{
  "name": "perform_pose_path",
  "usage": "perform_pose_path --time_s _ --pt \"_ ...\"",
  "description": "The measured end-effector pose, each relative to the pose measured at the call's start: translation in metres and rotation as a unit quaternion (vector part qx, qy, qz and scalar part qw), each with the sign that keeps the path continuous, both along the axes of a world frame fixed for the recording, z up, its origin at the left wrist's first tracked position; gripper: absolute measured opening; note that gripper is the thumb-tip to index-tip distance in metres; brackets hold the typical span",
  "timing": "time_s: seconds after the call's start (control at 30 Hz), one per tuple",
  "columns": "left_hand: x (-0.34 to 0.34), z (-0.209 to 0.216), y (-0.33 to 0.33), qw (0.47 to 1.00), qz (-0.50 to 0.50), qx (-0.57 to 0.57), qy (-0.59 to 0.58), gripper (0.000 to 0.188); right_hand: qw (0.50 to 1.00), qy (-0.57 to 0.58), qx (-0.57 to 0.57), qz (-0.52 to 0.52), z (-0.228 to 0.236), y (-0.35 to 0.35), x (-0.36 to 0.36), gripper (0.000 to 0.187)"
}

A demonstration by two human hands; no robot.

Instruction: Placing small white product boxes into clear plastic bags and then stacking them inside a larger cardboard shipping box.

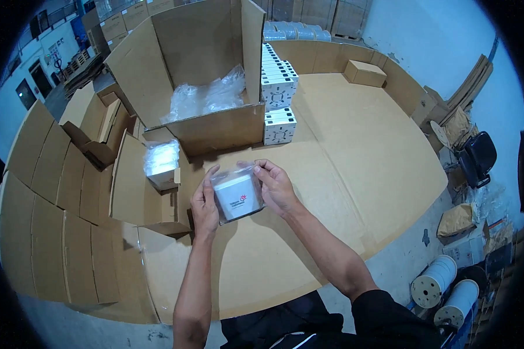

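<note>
A small white box in a clear plastic bag is held over the cardboard-covered table. My left hand grips the bag's left side, fingers curled round its edge. My right hand pinches the bag's top right corner. Behind them stands a large open carton with crumpled clear plastic inside. To its right rises a stack of white printed boxes.
A small open carton with a bagged item lies at the left. Flattened cardboard sheets line the left side. A small brown box sits at the far right of the table. Spools and a black chair are on the floor at the right.
</note>
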State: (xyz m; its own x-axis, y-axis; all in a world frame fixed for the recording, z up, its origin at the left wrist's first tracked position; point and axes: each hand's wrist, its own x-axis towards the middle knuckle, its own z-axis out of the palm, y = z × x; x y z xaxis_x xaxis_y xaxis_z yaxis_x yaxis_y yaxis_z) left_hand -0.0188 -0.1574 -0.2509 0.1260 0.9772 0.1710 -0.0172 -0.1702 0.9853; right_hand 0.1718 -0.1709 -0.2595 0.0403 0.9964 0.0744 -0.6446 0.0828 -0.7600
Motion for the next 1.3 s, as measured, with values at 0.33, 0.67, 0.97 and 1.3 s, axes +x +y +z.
perform_pose_path --time_s 0.33,0.67,0.97,1.3 --pt "-0.003 0.006 -0.002 0.999 0.005 0.047 -0.007 0.054 0.999 -0.004 0.042 0.022 0.01 -0.005 0.004 0.015" --pt "0.004 0.002 -0.002 0.996 -0.059 0.054 -0.037 0.072 0.996 -0.073 0.048 0.014 0.01 -0.006 0.007 0.03" --pt "-0.003 -0.001 0.001 0.996 -0.066 -0.049 -0.018 0.032 0.963 -0.269 0.015 0.022 0.018 -0.011 0.009 0.028" --pt "-0.009 -0.001 0.004 0.996 -0.077 -0.001 -0.054 0.012 0.949 -0.308 0.058 0.033 0.031 -0.014 0.015 0.005"
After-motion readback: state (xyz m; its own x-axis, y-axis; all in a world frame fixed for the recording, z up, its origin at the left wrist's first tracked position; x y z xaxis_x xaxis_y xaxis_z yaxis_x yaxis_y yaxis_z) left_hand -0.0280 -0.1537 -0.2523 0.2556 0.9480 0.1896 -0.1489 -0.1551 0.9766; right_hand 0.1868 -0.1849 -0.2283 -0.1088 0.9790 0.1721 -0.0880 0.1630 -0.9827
